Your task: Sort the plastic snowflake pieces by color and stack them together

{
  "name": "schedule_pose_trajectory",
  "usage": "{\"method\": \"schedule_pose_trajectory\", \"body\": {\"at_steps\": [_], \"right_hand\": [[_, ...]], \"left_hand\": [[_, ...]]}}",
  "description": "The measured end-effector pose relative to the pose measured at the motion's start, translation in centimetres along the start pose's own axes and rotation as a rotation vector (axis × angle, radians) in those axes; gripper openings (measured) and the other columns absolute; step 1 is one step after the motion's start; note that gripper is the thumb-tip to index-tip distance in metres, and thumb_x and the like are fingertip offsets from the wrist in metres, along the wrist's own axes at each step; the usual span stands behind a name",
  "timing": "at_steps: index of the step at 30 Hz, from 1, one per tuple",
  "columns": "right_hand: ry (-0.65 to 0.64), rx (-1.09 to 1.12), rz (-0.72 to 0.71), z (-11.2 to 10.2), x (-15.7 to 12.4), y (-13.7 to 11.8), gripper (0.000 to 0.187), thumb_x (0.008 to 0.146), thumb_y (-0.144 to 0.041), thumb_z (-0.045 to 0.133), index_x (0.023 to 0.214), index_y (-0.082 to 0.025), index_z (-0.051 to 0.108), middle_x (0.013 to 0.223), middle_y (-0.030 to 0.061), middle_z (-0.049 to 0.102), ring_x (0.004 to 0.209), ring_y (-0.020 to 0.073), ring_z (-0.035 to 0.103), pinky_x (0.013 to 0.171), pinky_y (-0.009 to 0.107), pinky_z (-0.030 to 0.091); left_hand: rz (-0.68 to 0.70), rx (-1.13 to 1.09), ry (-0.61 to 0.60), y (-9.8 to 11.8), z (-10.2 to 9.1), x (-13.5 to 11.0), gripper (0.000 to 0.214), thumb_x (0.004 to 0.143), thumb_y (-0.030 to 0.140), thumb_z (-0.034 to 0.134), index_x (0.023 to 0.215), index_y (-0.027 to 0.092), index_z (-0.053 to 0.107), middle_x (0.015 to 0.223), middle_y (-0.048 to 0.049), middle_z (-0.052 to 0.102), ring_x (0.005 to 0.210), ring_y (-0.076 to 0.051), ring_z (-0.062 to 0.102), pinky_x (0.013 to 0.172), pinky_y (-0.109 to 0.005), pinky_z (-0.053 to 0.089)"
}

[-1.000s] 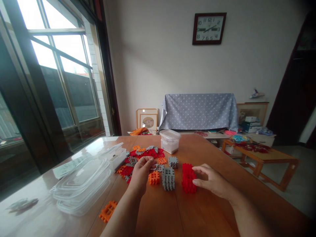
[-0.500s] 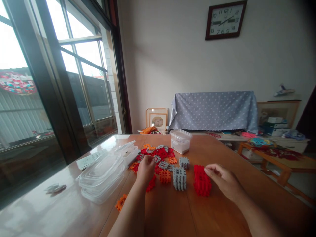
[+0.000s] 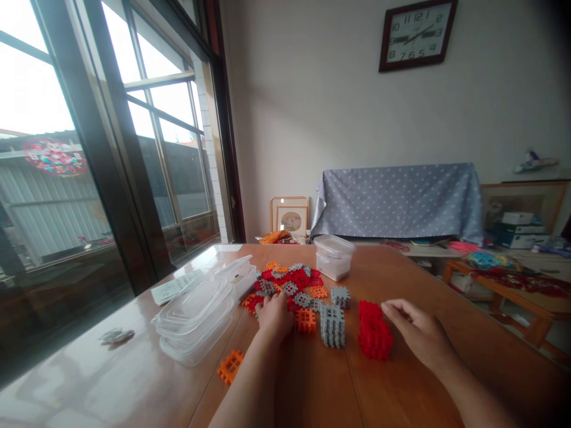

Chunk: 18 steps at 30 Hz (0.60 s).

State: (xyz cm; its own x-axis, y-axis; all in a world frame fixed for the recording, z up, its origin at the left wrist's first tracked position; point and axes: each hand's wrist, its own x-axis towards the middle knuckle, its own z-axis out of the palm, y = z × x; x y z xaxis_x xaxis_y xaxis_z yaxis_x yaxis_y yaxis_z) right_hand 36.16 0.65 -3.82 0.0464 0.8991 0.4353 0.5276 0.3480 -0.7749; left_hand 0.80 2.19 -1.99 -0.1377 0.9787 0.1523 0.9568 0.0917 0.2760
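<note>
My left hand (image 3: 274,314) lies knuckles up on the near edge of a heap of red, grey and orange waffle tiles (image 3: 292,280), fingers curled down into the pieces; what they grip is hidden. My right hand (image 3: 417,333) rests on the wooden table (image 3: 339,386) just right of a stack of red tiles (image 3: 375,337), fingers loosely bent and apart, thumb near the stack. A grey tile stack (image 3: 332,325) and a small orange stack (image 3: 306,320) stand between the two hands.
Clear plastic boxes and lids (image 3: 196,312) lie to the left, a single orange tile (image 3: 231,365) near them. A lidded clear tub (image 3: 333,257) stands behind the heap. A low wooden table (image 3: 504,282) is off to the right.
The camera has swung left and slightly down. My left hand has lowered from above the heap onto its near edge. My right hand has stayed beside the red stack.
</note>
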Motion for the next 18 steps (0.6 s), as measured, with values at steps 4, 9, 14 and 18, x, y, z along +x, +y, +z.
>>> {"method": "schedule_pose_trajectory", "body": {"at_steps": [4, 9, 14, 18], "right_hand": [[0.014, 0.011, -0.002, 0.0, 0.0, -0.2, 0.038, 0.086, -0.06, 0.061, 0.095, -0.026, 0.075, 0.093, 0.0033, 0.079, 0.084, 0.0254, 0.072, 0.078, 0.033, 0.057], [0.021, -0.003, -0.01, -0.1, -0.1, -0.4, 0.041, 0.088, -0.061, 0.058, 0.098, -0.025, 0.074, 0.097, 0.0045, 0.079, 0.087, 0.0259, 0.071, 0.083, 0.035, 0.056], [0.057, -0.017, -0.016, -0.2, -0.2, -1.4, 0.04, 0.089, -0.06, 0.058, 0.096, -0.024, 0.074, 0.094, 0.0043, 0.079, 0.088, 0.0257, 0.071, 0.078, 0.033, 0.055], [0.117, -0.022, -0.006, -0.5, -0.3, -2.2, 0.04, 0.089, -0.06, 0.057, 0.093, -0.023, 0.073, 0.091, 0.0038, 0.078, 0.085, 0.0241, 0.07, 0.079, 0.033, 0.053]], "left_hand": [[-0.034, 0.005, 0.035, 0.1, 0.2, 0.2, 0.05, 0.079, 0.028, 0.057, 0.129, 0.023, 0.056, 0.134, -0.0155, 0.058, 0.122, -0.036, 0.051, 0.098, -0.05, 0.038], [-0.064, 0.007, 0.044, -0.1, 0.0, 0.3, 0.036, 0.081, 0.029, 0.058, 0.116, 0.022, 0.063, 0.13, -0.0167, 0.058, 0.12, -0.036, 0.052, 0.097, -0.048, 0.039], [-0.104, -0.014, 0.1, -0.2, -0.7, 0.2, 0.028, 0.081, 0.022, 0.055, 0.106, 0.024, 0.066, 0.124, -0.0141, 0.063, 0.118, -0.035, 0.054, 0.095, -0.049, 0.039], [-0.137, -0.135, 0.181, -0.5, -1.3, 0.5, 0.016, 0.083, 0.026, 0.053, 0.091, 0.024, 0.067, 0.111, -0.0116, 0.069, 0.107, -0.034, 0.06, 0.089, -0.047, 0.039]]}}
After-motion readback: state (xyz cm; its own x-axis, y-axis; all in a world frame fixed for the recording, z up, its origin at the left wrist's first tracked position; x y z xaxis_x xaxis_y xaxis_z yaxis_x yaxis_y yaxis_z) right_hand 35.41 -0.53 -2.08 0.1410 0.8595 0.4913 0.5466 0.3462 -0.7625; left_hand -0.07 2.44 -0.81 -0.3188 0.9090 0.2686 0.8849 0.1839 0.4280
